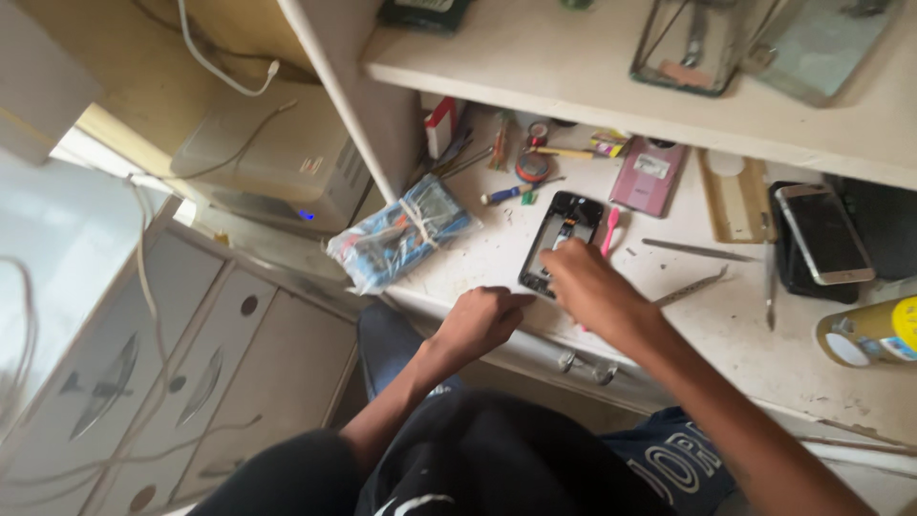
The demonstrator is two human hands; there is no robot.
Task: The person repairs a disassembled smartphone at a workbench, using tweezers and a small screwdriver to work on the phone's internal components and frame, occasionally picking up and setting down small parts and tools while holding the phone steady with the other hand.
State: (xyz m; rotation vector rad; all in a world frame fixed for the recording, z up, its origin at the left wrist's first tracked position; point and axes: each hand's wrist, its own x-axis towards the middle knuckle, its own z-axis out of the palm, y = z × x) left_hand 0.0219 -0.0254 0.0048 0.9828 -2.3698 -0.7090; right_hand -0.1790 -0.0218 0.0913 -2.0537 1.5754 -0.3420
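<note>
An opened black phone (562,227) with its back cover off lies on the white workbench (735,334) near the front edge. My right hand (592,285) rests over the phone's near end, fingers bent down onto it. My left hand (480,320) is curled into a loose fist at the bench edge, just left of the phone's lower corner; whether it holds anything is hidden. A pink tool (609,230) lies beside the phone on its right.
A plastic-wrapped blue bundle (401,234) lies left of the phone. Metal tweezers (693,250), a pink phone (650,175), a gold phone (823,232), a yellow bottle (874,332) and small tools are spread across the bench. A shelf (535,57) overhangs it. Cabinets stand at left.
</note>
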